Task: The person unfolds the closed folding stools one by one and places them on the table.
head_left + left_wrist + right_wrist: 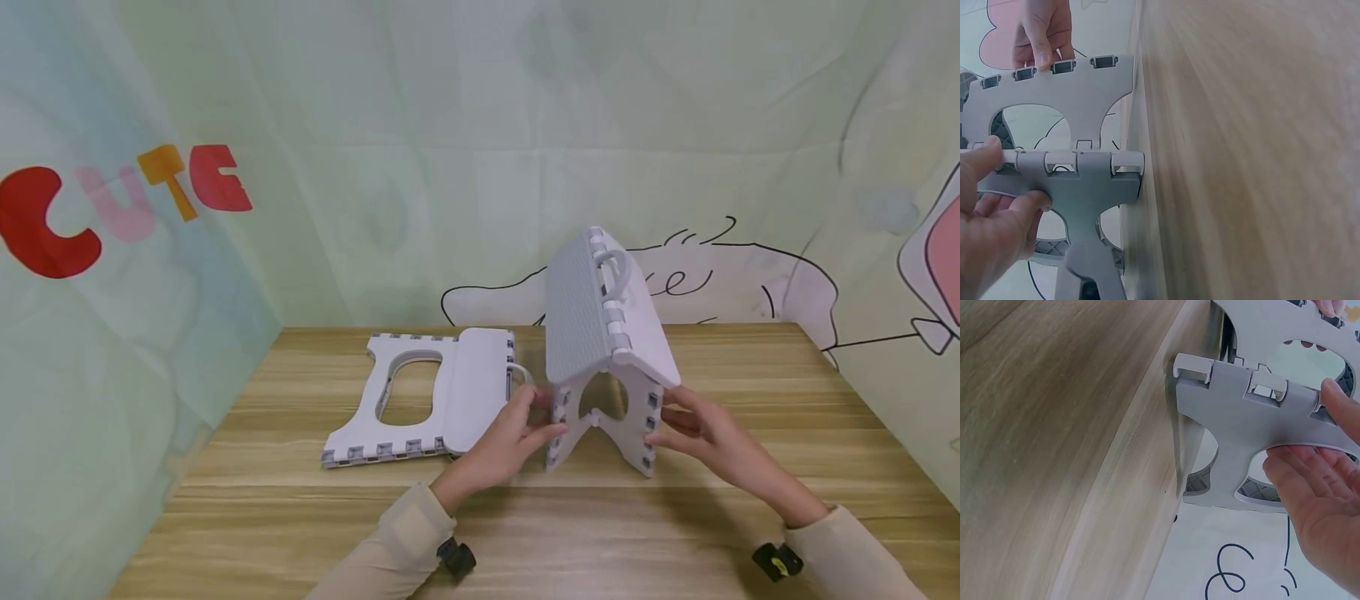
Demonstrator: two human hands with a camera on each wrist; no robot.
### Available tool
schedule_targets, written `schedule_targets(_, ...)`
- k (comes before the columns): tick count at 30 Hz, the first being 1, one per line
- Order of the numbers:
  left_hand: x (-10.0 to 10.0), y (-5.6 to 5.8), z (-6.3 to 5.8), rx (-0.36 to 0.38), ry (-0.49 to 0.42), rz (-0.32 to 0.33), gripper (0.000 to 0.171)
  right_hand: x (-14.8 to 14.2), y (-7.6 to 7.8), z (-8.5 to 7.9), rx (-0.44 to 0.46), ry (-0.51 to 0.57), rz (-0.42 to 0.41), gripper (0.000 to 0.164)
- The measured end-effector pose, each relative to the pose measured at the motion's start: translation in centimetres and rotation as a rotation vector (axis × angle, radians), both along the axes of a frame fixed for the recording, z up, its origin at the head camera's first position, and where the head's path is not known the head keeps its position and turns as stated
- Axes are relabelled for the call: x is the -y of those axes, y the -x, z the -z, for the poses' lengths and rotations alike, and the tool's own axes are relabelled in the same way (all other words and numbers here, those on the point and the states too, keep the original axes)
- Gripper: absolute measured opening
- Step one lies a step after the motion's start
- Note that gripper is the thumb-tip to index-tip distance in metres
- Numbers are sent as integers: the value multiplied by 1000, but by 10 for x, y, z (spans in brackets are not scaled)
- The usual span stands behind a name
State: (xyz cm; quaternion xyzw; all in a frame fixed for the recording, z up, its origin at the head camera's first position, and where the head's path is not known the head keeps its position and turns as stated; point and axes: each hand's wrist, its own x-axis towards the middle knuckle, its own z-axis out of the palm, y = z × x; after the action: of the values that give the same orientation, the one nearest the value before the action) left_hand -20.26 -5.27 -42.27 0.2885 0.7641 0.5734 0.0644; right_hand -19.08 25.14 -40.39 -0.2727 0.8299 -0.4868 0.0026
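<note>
A white-and-grey folding step stool stands half folded on the table, its two top panels peaked like a roof with a loop handle on the ridge. My left hand grips its left leg panel at the edge, thumb toward me. On the opposite side my right hand holds the right leg panel; in the right wrist view its fingers reach through the oval opening while the thumb lies on the hinged edge. The left wrist view shows the left thumb and fingers pinching the panel near its hinge lugs.
A second folding stool lies flat on the wooden table to the left, close behind my left hand. A printed cloth backdrop hangs behind the table and along both sides.
</note>
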Motion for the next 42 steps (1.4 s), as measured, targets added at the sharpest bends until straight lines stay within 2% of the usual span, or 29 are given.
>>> schedule_targets(9, -1, 0, 0, 14, 2, 1, 34, -4, -2, -2, 34, 4, -1, 58)
schedule_targets(29, -2, -1, -1, 33, 20, -5, 36, -11, -1, 1, -25, -9, 1, 57)
schedule_targets(42, -3, 1, 1, 25, 31, 2, 36, -19, -1, 1, -17, -14, -5, 57)
